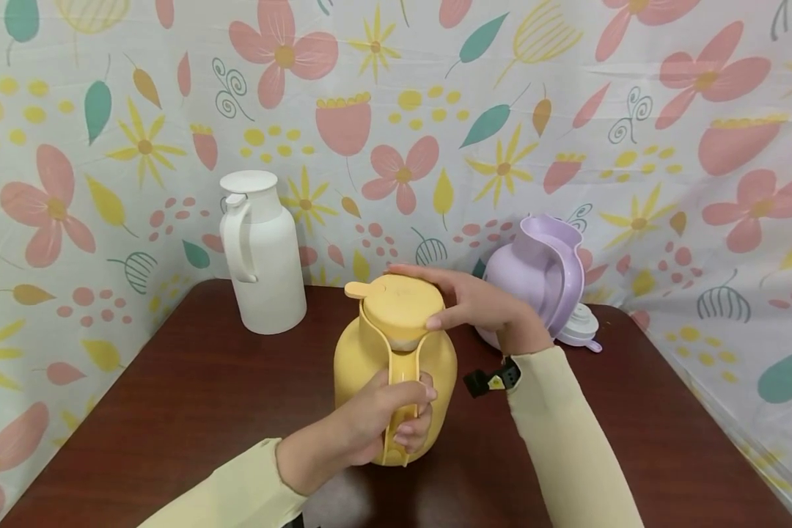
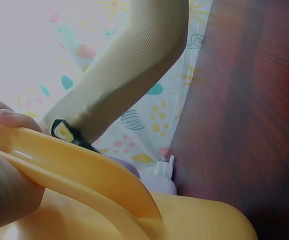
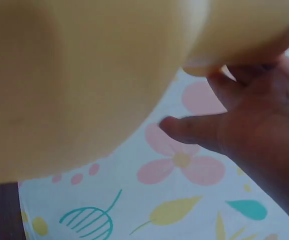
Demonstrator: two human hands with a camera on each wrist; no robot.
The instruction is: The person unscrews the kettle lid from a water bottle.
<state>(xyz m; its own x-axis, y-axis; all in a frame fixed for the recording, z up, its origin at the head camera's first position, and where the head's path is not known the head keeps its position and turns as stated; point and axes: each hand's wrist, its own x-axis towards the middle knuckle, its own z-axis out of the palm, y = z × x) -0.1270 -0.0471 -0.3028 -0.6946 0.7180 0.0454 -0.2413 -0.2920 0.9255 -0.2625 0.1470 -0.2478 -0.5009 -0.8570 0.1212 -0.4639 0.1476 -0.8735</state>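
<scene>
Floral backdrop (image 1: 405,165) hung behind brown table (image 1: 171,411), white jug (image 1: 268,257) near far-left corner; my left hand (image 1: 372,414) curled fingers round yellow jug handle (image 1: 402,367), right hand (image 1: 480,299) pinched lid (image 1: 399,302).

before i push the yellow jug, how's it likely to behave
The yellow jug likely feels stiff, as its shell shows no dent. Its broad, rounded body may make tipping less likely, especially with the left hand gripping the handle. The glossy handle could be somewhat slippery. Its weight can't be judged, since the lid under the right hand hides any contents.
</scene>
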